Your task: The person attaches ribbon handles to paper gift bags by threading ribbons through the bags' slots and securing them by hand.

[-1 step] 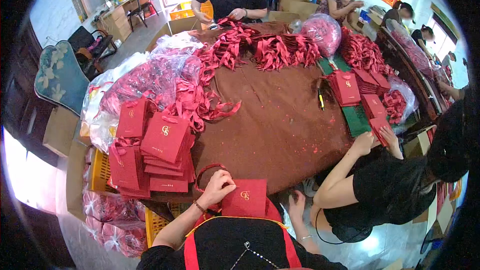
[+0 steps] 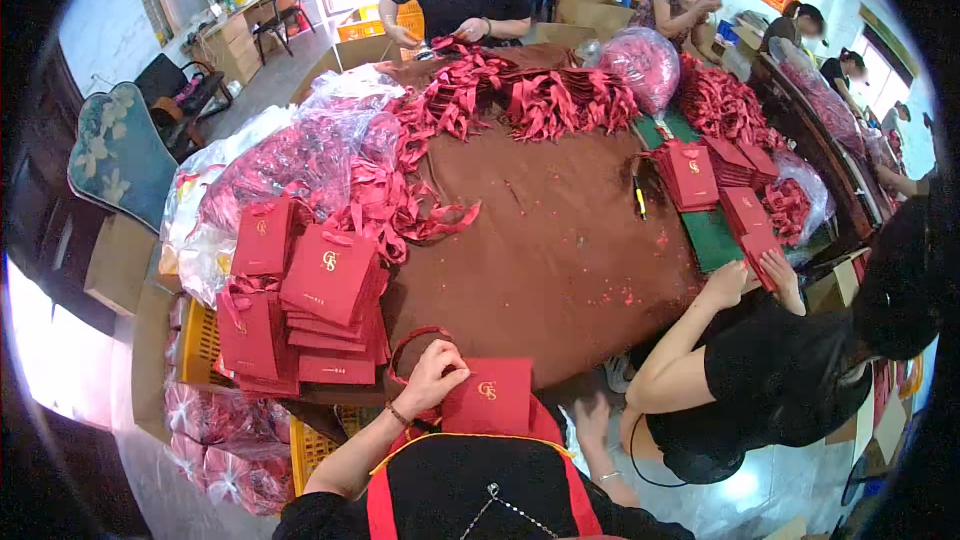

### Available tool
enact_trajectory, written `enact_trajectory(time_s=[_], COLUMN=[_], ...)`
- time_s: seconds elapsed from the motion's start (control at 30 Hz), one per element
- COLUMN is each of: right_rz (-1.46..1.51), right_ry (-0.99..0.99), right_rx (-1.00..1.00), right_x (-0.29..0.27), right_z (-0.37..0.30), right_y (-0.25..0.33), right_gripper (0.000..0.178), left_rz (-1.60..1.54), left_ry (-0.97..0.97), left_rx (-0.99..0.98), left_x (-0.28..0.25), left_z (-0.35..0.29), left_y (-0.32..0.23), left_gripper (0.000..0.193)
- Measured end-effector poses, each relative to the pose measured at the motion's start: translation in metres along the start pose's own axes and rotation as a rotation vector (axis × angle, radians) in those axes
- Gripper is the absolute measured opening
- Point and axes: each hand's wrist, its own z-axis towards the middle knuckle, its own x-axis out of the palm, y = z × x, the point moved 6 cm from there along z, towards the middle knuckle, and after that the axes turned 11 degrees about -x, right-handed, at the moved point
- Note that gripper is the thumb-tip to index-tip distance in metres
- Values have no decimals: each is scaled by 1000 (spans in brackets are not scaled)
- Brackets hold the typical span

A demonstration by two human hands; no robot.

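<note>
My left hand (image 2: pixel 437 380) is closed on the upper left edge of a red paper gift bag (image 2: pixel 503 393) with a gold emblem, held in front of my body. A loop of dark red ribbon (image 2: pixel 403 350) shows beside that hand. To the right of the bag, apart from it, my right hand (image 2: pixel 592 422) is raised past the table's near edge; its fingers are smeared by motion. Left of my left hand, several stacks of similar red bags (image 2: pixel 330 275) lie on the brown-covered table (image 2: pixel 560 270), some with ribbon handles.
Plastic sacks of red ribbon (image 2: pixel 275 175) lie along the left. Ribboned bags (image 2: pixel 570 100) line the far edge. At right a co-worker's hands (image 2: pixel 780 280) touch red bags on a green board (image 2: pixel 710 240). A yellow marker (image 2: pixel 641 200) lies nearby; yellow crates (image 2: pixel 312 450) stand below.
My right hand has shifted slightly, and its fingers now look blurred. My left hand and the gift bag stay almost in place.
</note>
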Motion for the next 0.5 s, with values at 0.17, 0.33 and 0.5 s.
enact_trajectory(time_s=[0.17, 0.33, 0.5], right_rz=[-246, -338, 10], right_ry=[393, 375, 635], right_rx=[560, 492, 357], right_x=[52, 18, 21], right_z=[-38, -17, -32], right_y=[-98, -75, -210], right_gripper=[82, 108, 73], left_rz=[-172, -312, -109], left_ry=[-99, -213, -346], left_rx=[-52, -159, -192], left_x=[13, -3, -29], left_z=[-12, 8, 23], left_y=[-3, 25, 29], left_gripper=[11, 11, 9])
